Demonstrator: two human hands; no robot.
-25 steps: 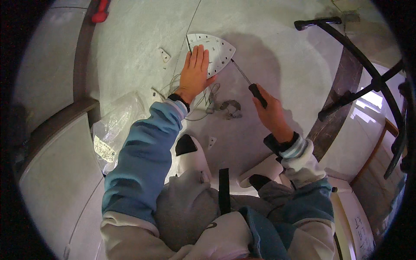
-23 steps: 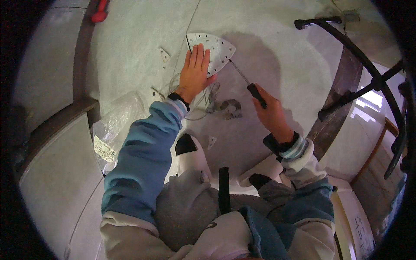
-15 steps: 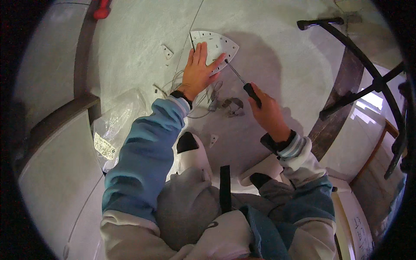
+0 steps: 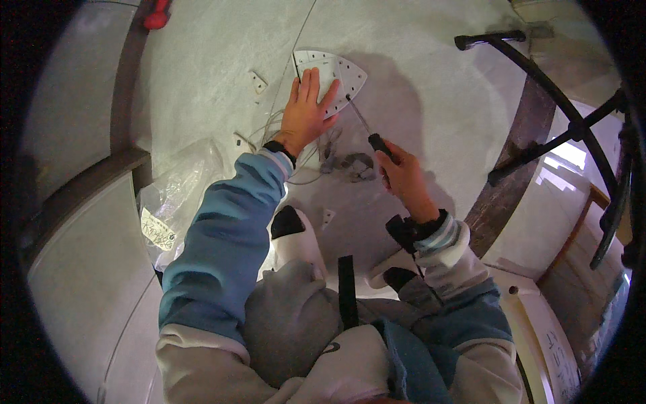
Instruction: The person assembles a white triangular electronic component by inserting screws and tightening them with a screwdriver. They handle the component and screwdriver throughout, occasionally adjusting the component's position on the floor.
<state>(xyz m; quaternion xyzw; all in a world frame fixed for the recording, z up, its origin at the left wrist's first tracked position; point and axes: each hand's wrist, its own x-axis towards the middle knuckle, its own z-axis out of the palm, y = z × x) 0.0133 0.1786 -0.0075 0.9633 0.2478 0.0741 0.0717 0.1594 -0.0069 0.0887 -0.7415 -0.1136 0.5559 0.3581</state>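
A white iron-shaped plate with holes around its rim [image 4: 352, 75] lies on the floor, its point toward the right. Flat across its lower left part rests my left hand [image 4: 308, 111], fingers spread, pressing on it. My right hand [image 4: 404, 176] is wrapped round the black handle of a screwdriver [image 4: 361, 120]. The screwdriver's tip meets the plate's lower right edge, near one of the holes; whether a screw sits there is too small to tell. Under and beside my left wrist, a thin grey cable [image 4: 311, 176] lies in loose coils.
A small white plate with holes [image 4: 258, 82] lies left of my left hand. A clear plastic bag [image 4: 185, 182] with a label is farther left. Black metal chair legs [image 4: 538, 64] stand at the right. A red object [image 4: 157, 15] is at the upper left.
My right hand has shifted slightly left and its grip on the screwdriver handle has turned. My left hand stays on the plate. The whole view has moved a little.
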